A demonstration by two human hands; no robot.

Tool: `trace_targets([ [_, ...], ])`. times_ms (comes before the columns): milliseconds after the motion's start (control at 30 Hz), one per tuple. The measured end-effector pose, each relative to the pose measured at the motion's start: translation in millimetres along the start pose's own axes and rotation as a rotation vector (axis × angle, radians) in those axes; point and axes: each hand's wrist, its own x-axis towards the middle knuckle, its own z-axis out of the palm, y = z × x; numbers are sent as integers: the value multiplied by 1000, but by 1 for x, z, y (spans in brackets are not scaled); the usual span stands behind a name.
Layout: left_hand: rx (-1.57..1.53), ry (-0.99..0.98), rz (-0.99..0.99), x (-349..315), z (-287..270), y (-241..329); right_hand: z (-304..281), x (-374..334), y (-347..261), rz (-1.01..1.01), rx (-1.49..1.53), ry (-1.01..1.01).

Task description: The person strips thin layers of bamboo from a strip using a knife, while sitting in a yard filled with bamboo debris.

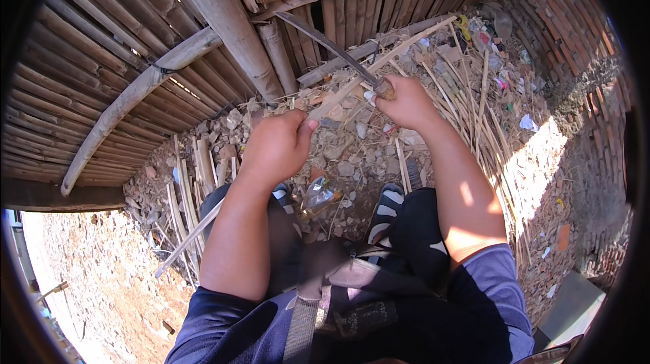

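My left hand (274, 147) is closed around a long pale bamboo strip (342, 95). The strip slants from the lower left, partly hidden by my left forearm, up to the far right. In my right hand (406, 102) is the wooden handle of a machete (332, 47), its dark blade pointing up and left. The blade crosses the strip just beyond my right hand; whether they touch I cannot tell. Something white is around my right thumb.
Split bamboo strips (497, 161) lie along my right side, with more strips (186, 195) at my left. Stones, shavings and a clear plastic bag (319, 195) cover the ground by my sandals. A bamboo wall (88, 73) stands ahead, a brick wall (575, 26) at right.
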Motion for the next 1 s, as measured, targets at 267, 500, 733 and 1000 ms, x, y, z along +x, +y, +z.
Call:
trace_targets([
  [267, -15, 18, -31, 0, -1, -6, 4, -10, -43, -40, -135, -162],
  [500, 18, -5, 9, -1, 1, 1, -1, 7, 10, 103, 80, -27],
  [733, -1, 44, 3, -1, 2, -4, 8, -3, -25, -10, 14, -56],
  [1000, 18, 3, 14, -2, 1, 2, 0, 3, -1, 76, 74, -83],
])
